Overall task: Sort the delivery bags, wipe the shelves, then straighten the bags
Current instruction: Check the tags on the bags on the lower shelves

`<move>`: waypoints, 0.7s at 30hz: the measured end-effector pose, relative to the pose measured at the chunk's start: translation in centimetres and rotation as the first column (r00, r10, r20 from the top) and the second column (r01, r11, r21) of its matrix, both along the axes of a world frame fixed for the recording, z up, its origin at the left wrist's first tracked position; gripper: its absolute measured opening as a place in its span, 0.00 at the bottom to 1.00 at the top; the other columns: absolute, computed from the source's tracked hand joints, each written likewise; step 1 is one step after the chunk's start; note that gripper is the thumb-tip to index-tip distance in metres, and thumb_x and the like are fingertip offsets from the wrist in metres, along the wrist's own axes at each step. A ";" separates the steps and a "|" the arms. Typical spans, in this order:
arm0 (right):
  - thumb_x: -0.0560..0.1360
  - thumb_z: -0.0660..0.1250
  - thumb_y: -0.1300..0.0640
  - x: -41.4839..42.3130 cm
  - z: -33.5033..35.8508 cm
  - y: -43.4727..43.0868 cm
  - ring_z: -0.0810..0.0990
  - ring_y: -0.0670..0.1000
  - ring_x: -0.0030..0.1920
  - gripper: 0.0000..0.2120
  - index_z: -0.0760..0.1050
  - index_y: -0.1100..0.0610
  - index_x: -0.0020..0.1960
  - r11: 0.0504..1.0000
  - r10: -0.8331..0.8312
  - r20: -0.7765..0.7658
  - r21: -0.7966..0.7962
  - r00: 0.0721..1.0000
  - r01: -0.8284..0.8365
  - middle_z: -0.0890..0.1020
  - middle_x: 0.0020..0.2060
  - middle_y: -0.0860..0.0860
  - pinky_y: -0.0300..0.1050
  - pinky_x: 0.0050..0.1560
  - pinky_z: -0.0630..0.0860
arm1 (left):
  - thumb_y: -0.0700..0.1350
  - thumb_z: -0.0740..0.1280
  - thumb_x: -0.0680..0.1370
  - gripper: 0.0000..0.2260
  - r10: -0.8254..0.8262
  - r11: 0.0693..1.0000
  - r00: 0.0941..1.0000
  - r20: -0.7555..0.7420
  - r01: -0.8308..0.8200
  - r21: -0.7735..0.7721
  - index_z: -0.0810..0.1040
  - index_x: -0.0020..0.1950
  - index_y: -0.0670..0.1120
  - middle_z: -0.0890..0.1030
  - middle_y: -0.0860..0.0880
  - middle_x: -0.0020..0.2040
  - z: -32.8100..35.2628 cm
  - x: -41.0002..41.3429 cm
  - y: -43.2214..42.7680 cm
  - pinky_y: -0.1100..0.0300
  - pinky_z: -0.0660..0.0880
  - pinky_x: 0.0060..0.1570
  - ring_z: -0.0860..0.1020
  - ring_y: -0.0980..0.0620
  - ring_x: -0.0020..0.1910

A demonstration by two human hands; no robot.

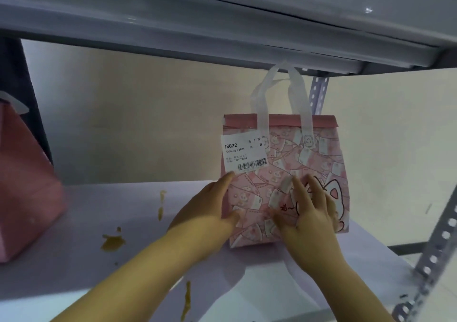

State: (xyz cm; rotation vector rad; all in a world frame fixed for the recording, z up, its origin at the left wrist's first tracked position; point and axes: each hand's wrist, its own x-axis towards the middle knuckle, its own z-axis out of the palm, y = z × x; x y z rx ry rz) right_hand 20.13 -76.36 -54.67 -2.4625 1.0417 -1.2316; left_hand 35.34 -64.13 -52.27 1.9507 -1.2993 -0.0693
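Delivery bag (pixel 284 178) upright, centre-right on shelf (pixel 123 272), steadied by left hand (pixel 207 210) and right hand (pixel 309 212), fingers spread flat, gripping nothing. Brown spills (pixel 112 241) lower left: wiping clearly undone, straightening to follow.

So the pale lavender metal shelf (pixel 74 284) fills the bottom half of the frame. A pink patterned fabric delivery bag with white handles (pixel 319 163) stands upright on it, centre right. A plain pink bag (pixel 27 193) sits at the left edge, well apart from the first. Brownish-yellow spill stains (pixel 112 242) dot the shelf between them, with another streak (pixel 187 299) at bottom centre.
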 end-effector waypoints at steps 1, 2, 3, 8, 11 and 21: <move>0.71 0.70 0.46 0.0 0.2 0.3 0.50 0.54 0.73 0.36 0.57 0.48 0.75 1.000 0.003 0.009 0.000 1.000 -0.003 0.56 0.75 0.52 0.60 0.70 0.52 | 0.55 0.64 0.75 0.29 -0.009 1.000 1.000 0.011 0.009 -0.001 0.49 0.68 0.69 0.66 0.63 0.68 0.1 0.0 0.3 0.63 0.62 0.51 0.69 0.59 0.62; 0.71 0.70 0.48 0.0 0.3 0.7 0.51 0.53 0.72 0.36 0.58 0.48 0.74 1.000 0.014 0.023 0.003 1.000 -0.014 0.56 0.75 0.52 0.61 0.70 0.53 | 0.55 0.65 0.75 0.29 -0.016 1.000 1.000 0.021 0.016 -0.005 0.50 0.67 0.69 0.67 0.61 0.67 0.2 0.0 0.7 0.63 0.64 0.50 0.69 0.58 0.61; 0.71 0.70 0.50 -0.1 0.4 1.1 0.51 0.52 0.71 0.35 0.58 0.49 0.74 0.999 0.033 0.044 0.006 0.999 -0.033 0.57 0.74 0.53 0.62 0.70 0.54 | 0.55 0.65 0.74 0.29 -0.014 1.000 0.999 0.037 0.015 -0.013 0.51 0.67 0.69 0.68 0.60 0.66 0.3 -0.1 1.1 0.63 0.64 0.49 0.70 0.58 0.58; 0.72 0.70 0.53 -0.5 0.5 4.1 0.63 0.56 0.66 0.26 0.68 0.53 0.68 0.981 0.190 0.173 -0.085 0.966 -0.177 0.69 0.65 0.52 0.54 0.63 0.65 | 0.56 0.66 0.74 0.27 0.068 0.992 0.993 0.094 -0.057 -0.108 0.59 0.70 0.63 0.70 0.55 0.63 -0.1 -1.6 4.0 0.58 0.71 0.55 0.71 0.55 0.59; 0.73 0.68 0.52 -0.3 0.4 6.1 0.72 0.52 0.58 0.21 0.71 0.54 0.64 0.939 0.344 0.245 -0.123 0.907 -0.323 0.73 0.57 0.49 0.51 0.58 0.71 | 0.57 0.66 0.73 0.22 0.129 0.975 0.987 0.091 -0.110 -0.195 0.67 0.65 0.60 0.72 0.57 0.59 -0.8 -2.6 6.9 0.58 0.72 0.53 0.72 0.57 0.56; 0.72 0.67 0.50 2.8 -2.1 15.7 0.78 0.41 0.49 0.11 0.75 0.49 0.54 0.763 0.615 0.364 -0.050 0.700 -0.644 0.79 0.48 0.41 0.34 0.47 0.75 | 0.58 0.67 0.70 0.09 0.332 0.895 0.942 0.045 -0.299 -0.332 0.76 0.48 0.59 0.77 0.62 0.47 -4.8 -2.8 20.3 0.69 0.73 0.36 0.76 0.66 0.47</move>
